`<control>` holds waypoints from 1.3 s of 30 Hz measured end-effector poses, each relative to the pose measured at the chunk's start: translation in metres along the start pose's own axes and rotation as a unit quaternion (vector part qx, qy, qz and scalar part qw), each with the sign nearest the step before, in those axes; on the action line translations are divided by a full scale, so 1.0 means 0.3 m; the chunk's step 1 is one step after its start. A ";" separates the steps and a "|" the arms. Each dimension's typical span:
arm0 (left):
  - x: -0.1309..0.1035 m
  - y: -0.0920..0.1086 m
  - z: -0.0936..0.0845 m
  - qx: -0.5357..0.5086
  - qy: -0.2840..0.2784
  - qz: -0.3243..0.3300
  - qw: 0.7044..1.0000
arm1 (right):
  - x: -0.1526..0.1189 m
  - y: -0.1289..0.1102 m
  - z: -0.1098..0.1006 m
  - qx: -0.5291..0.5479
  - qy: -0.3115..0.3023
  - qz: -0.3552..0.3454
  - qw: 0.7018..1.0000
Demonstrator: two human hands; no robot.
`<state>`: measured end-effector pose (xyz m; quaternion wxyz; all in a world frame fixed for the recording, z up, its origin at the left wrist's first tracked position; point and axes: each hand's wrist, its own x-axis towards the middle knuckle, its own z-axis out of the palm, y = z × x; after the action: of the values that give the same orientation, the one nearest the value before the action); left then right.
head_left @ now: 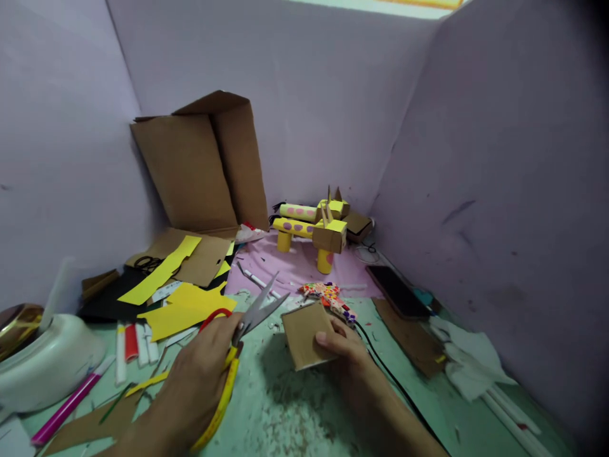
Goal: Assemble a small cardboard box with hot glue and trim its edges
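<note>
My left hand (202,365) is closed round a pair of scissors (259,314) with yellow and red handles. Their blades stand apart and point up and to the right, short of the cardboard. In my right hand (345,349) is a small, roughly square piece of brown cardboard (308,336), gripped at its right edge with the thumb on top. Its far corner comes close to a patterned, colourful paper piece (323,292) lying behind it. Beyond stand yellow giraffe-like paper figures (295,227) with pink and purple spots, boxy cardboard heads and tube legs.
Yellow paper sheets (188,308), cardboard scraps and several markers (130,343) lie on the left, near a white rounded object (57,355). A large cardboard box (190,171) leans at the back. On the right are a phone (397,292), a cardboard strip (412,343) and a black cable (394,381).
</note>
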<state>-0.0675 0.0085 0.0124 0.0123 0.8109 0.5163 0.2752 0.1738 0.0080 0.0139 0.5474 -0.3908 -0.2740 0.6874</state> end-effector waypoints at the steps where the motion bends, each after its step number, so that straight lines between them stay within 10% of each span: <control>1: 0.000 -0.006 0.016 0.037 -0.011 0.011 0.999 | 0.000 0.003 0.001 0.003 0.009 0.000 1.000; 19: 0.014 0.025 0.055 0.129 -0.146 0.030 0.980 | 0.005 0.022 -0.004 -0.051 0.015 -0.016 0.998; 39: -0.008 -0.001 0.052 0.178 -0.075 0.054 0.980 | -0.008 0.014 -0.003 -0.168 0.023 -0.079 0.982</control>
<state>-0.0613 0.0105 -0.0019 -0.1077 0.8451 0.5104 0.1174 0.1725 0.0047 0.0107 0.5326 -0.4698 -0.4031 0.5772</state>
